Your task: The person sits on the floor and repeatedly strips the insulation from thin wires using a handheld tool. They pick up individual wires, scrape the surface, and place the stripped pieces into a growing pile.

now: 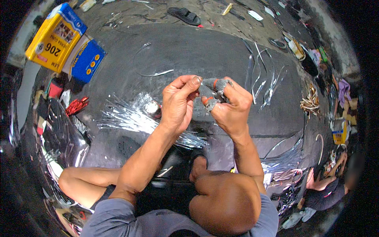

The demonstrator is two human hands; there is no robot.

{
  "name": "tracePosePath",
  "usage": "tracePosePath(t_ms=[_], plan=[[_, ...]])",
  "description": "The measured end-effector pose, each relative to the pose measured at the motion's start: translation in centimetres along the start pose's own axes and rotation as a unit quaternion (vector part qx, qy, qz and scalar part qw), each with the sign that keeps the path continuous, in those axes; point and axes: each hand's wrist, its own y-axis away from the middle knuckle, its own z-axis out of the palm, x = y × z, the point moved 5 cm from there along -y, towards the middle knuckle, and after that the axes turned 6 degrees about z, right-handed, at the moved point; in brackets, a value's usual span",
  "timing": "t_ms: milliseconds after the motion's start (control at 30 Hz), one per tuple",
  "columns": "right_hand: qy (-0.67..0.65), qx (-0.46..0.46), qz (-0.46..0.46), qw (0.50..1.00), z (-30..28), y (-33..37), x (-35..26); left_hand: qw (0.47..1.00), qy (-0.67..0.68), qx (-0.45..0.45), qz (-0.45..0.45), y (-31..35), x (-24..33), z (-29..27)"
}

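Above the dark mat, my left hand is closed, its thumb and forefinger pinched together. Close beside it, my right hand is also closed, its thumb and forefinger wrapped in grey cloth with orange bands. The fingertips of both hands nearly meet; whatever they hold is too small to tell. A pile of thin shiny silver strips lies under and left of my left forearm. Among the strips, by my left wrist, stands a small round container with a bright top.
Loose silver strips lie right of my hands, a curved one beyond them. A yellow-and-blue carton stands far left near a red bundle. Gold-coloured strips lie right. Another person sits lower right. A sandal lies beyond the mat.
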Motion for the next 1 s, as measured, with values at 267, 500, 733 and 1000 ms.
tracePosePath(t_ms=[267,500,733,1000], plan=[[-0.031,-0.097,-0.028,0.994,2.4,4.0,-1.0,0.988,-0.063,0.095,0.102,-0.2,6.3,-6.5],[-0.097,-0.220,0.023,0.970,4.4,9.6,0.5,0.952,-0.093,0.266,0.122,0.0,11.6,-20.0],[-0.152,-0.335,0.155,0.917,3.7,18.6,6.2,0.892,-0.183,0.404,0.086,1.9,13.2,-38.2],[0.019,-0.280,0.289,0.915,-0.7,25.3,13.1,0.729,-0.328,0.591,0.109,5.3,16.6,-43.5]])
